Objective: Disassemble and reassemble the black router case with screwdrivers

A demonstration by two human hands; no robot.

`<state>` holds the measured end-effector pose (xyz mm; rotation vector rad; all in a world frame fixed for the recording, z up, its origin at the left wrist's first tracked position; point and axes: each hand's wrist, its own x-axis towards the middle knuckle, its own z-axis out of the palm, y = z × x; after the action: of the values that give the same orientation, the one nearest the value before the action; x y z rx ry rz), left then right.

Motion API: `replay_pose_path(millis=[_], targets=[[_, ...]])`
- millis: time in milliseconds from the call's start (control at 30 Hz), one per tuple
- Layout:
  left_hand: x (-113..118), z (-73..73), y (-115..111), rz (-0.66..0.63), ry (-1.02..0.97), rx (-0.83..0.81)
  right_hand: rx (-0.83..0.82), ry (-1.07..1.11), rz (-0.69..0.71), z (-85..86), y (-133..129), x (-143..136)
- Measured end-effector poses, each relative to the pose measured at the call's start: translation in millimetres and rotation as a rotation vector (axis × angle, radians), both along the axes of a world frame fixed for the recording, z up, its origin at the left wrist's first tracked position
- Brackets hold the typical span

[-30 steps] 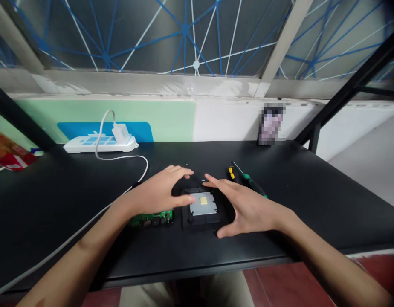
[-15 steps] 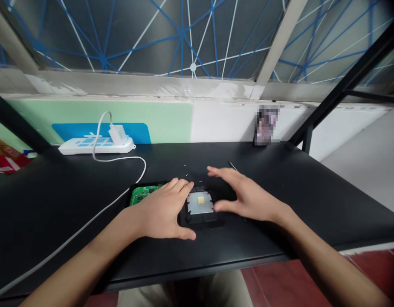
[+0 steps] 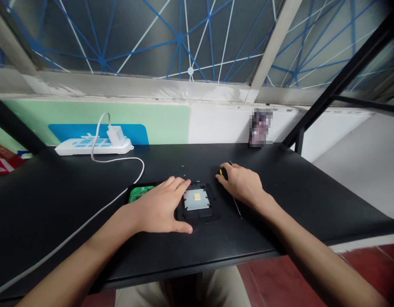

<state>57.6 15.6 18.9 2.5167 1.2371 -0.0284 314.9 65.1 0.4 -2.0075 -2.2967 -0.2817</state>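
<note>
My left hand [image 3: 160,206] lies over the middle of an open black device casing [image 3: 206,214], thumb spread away from the fingers. It hides part of a green circuit board [image 3: 140,193] in the casing's left side. A silver metal plate with a pale yellow square [image 3: 197,197] shows right of that hand. To the right of the casing, my right hand [image 3: 243,181] is closed around a screwdriver with a black and yellow handle [image 3: 223,172]. A thin metal shaft [image 3: 238,209] shows below this hand. Another thin tip pokes out behind the fingers; whether it belongs to the same tool, I cannot tell.
Several tiny light bits, perhaps screws [image 3: 184,175], lie behind the casing. A white power strip [image 3: 94,146] with a plugged-in charger [image 3: 116,135] stands at the back left. Its white cable [image 3: 88,221] runs across the black table [image 3: 171,260]. A pixelated upright object [image 3: 260,128] leans at the wall.
My right hand has moved away from the metal plate to the right and closed on the screwdriver. My left hand stays over the casing. The view has shifted slightly.
</note>
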Motion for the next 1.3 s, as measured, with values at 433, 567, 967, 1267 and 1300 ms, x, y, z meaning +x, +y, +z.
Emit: replay_pose_path(millis=[433, 567, 967, 1267, 1300], targets=[[-2, -8.6, 4, -0.041, -0.077, 0.047, 0.350, 0.778, 0.245, 26.8, 12, -8], [-2, -11.7, 4, -0.042, -0.111, 0.061, 0.471, 0.944, 0.356, 25.7, 17, -23], [-2, -9.2, 4, -0.040, -0.117, 0.023, 0.504, 0.931, 0.424, 12.0, 7, -27], [-2, -8.8, 4, -0.043, -0.126, 0.017, 0.513, 0.946, 0.436, 10.3, 5, -28], [-2, -8.4, 4, -0.043, -0.122, 0.012, 0.511, 0.947, 0.431, 10.2, 6, -28]])
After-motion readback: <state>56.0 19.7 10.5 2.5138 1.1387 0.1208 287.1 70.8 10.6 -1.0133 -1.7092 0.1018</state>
